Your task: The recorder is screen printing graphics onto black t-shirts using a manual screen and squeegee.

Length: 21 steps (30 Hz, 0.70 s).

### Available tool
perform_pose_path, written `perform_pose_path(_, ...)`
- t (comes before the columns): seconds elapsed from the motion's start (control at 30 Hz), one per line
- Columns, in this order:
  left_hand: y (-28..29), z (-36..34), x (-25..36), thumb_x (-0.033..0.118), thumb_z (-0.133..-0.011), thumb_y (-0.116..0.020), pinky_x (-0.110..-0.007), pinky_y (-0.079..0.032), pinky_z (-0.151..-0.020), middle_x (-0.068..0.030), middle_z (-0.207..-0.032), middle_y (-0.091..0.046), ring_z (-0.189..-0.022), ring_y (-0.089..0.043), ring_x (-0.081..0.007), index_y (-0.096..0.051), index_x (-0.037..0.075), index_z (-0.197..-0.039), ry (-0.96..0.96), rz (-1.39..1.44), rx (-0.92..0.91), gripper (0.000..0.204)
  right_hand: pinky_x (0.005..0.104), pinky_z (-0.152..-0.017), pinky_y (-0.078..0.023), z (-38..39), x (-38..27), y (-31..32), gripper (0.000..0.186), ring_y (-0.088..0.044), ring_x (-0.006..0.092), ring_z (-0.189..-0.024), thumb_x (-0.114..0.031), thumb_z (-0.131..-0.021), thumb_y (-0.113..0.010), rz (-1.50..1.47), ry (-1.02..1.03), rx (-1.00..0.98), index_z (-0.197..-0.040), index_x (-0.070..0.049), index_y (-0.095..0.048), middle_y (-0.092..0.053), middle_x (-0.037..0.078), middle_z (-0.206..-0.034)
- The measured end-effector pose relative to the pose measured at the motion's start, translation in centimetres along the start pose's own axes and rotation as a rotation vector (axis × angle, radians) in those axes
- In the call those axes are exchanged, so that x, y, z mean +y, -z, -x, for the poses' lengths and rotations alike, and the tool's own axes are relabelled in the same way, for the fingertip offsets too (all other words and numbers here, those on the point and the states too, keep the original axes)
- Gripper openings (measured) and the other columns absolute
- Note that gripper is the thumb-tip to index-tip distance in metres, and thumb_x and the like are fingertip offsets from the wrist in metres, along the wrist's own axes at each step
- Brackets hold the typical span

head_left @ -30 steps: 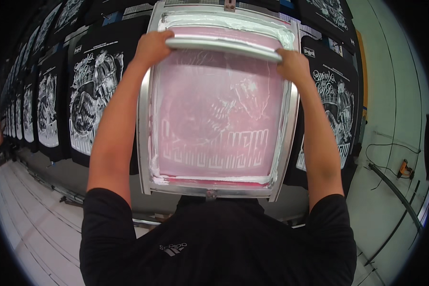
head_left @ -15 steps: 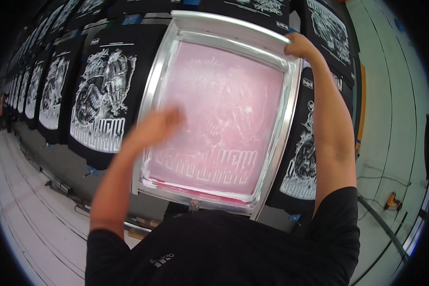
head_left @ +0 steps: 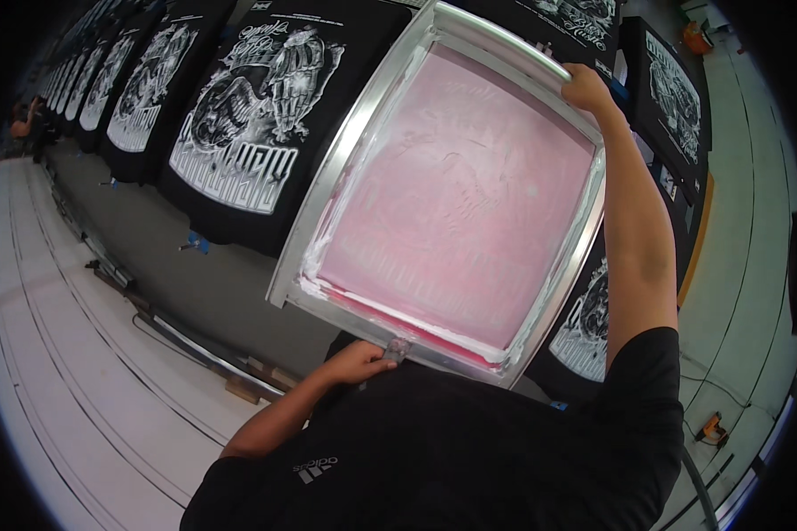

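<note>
A screen printing frame (head_left: 326, 190) with silver metal edges lies in front of me, tilted in the view. Its pink mesh (head_left: 456, 212) carries a faint design, with white ink smeared along the inner borders. My right hand (head_left: 584, 88) is closed around the frame's far right corner. At the near edge, my left hand (head_left: 359, 361) has its fingers curled at a small ink-stained bracket (head_left: 398, 349), thumb against it. Part of the left fingers is hidden. Beneath and beside the frame are black shirts, one with a white skeletal-hand print (head_left: 252, 115) just to the left.
More printed black shirts (head_left: 146, 88) on boards run in a row to the far left, where another person (head_left: 28, 128) stands. Other shirts (head_left: 673, 93) lie beyond my right arm. A metal rail (head_left: 195, 350) runs along the near left floor. An orange tool (head_left: 712, 430) lies on the right floor.
My left hand has moved from over the mesh's left side down to the bracket at the near edge. The frame sits farther right in view; my right hand keeps its hold.
</note>
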State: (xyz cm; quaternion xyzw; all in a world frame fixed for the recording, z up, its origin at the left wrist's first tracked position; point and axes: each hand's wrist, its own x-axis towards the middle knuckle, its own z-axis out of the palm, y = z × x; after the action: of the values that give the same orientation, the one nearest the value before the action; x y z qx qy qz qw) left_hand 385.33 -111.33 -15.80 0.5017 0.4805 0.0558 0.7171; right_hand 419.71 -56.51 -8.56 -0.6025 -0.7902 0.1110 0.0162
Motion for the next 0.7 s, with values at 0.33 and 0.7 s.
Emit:
perform_pose_path(0.33,-0.3,-0.1,0.2,0.033,-0.091,-0.066,-0.033,-0.042,-0.054,-0.0085,-0.059,-0.058,-0.055,-0.054,-0.0140,-0.068,0.000,-0.079,-0.120,-0.015,0.120,0.035,0.0428,-0.087,-0.052,28.1,-16.1,-2.5,0.044,-0.065,0.0376,-0.101,-0.005,-0.072,-0.058,-0.043,-0.053,-0.217,-0.115,-0.006,-0.068,-0.066,0.023,-0.112)
perform_pose_path(0.7,-1.8,0.0,1.9,0.039,-0.091,-0.063,-0.043,-0.048,-0.089,-0.0196,-0.111,-0.067,-0.106,-0.062,-0.0371,-0.064,0.008,-0.119,-0.088,-0.475,0.258,0.042,0.0413,-0.077,-0.046,50.0,-26.0,-7.2,0.033,-0.059,0.0319,-0.090,0.002,-0.067,-0.057,-0.226,0.016,0.008,-0.099,-0.005,-0.061,-0.064,0.011,-0.089)
